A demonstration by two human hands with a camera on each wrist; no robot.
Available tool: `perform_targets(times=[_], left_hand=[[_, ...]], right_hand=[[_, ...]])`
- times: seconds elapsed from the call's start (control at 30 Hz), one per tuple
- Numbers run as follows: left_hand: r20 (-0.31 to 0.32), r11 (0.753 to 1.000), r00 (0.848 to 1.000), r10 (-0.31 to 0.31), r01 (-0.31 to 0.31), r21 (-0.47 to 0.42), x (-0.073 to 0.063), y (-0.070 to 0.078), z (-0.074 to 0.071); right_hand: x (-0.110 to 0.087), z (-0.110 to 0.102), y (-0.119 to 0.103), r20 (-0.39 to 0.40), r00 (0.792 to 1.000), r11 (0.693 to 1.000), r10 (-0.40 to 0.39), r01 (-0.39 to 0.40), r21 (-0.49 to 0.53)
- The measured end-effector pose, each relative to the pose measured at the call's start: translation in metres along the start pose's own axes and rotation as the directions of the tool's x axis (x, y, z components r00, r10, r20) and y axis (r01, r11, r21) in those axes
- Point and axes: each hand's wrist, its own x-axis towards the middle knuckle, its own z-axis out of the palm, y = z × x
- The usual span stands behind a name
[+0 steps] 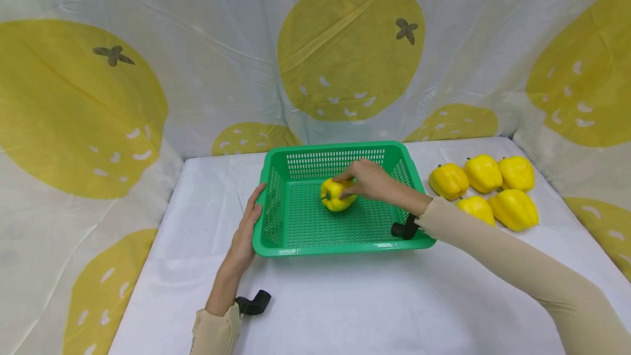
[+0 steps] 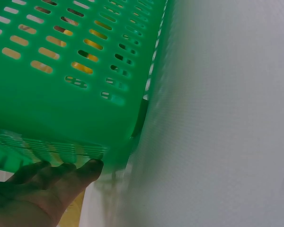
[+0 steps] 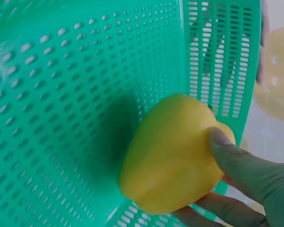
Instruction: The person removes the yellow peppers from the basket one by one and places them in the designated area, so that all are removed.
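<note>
A green plastic basket (image 1: 305, 251) with slotted walls stands on the white-covered table. Inside it, my right hand (image 1: 367, 179) grips a yellow bell pepper (image 1: 331, 201), its green stem facing left. In the right wrist view the thumb presses one side of the pepper (image 3: 175, 156) and the fingers curl under the other. My left hand (image 1: 245, 234) lies along the basket's left wall, fingers against its outside near the rim. The left wrist view shows those fingertips (image 2: 92, 170) touching the green wall (image 2: 61, 109); whether the thumb grips the rim is hidden.
Several yellow bell peppers (image 1: 483, 174) lie grouped on the table to the right of the basket, partly behind my right forearm. White cloth with printed yellow fruit (image 1: 352, 48) hangs behind and at both sides of the table (image 1: 345, 300).
</note>
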Motion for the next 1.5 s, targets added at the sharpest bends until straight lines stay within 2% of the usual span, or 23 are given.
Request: perform_targets(times=[0.2,0.33,0.57,1.03,1.5], left_hand=[[-0.005,1.000,1.000,-0.004,0.004,0.001,0.000,0.001,0.000],[-0.004,1.000,1.000,-0.003,0.003,-0.003,0.000,0.002,-0.001],[0.003,1.000,1.000,0.007,-0.007,-0.008,0.000,0.002,-0.001],[0.007,1.000,1.000,0.004,-0.004,-0.018,0.000,0.001,0.000],[0.007,1.000,1.000,0.004,-0.004,-0.014,0.000,0.001,0.001]], right_hand=[[-0.014,-0.013,0.009,0.001,1.000,0.999,0.028,-0.028,-0.030],[-0.020,-0.018,0.015,0.013,1.000,1.000,0.028,-0.027,-0.013],[-0.019,-0.017,0.022,0.031,0.999,0.999,0.037,-0.036,-0.020],[-0.020,-0.018,0.022,0.030,0.996,0.993,0.085,-0.082,-0.080],[-0.026,-0.027,0.029,0.123,0.992,1.000,0.021,-0.018,-0.023]])
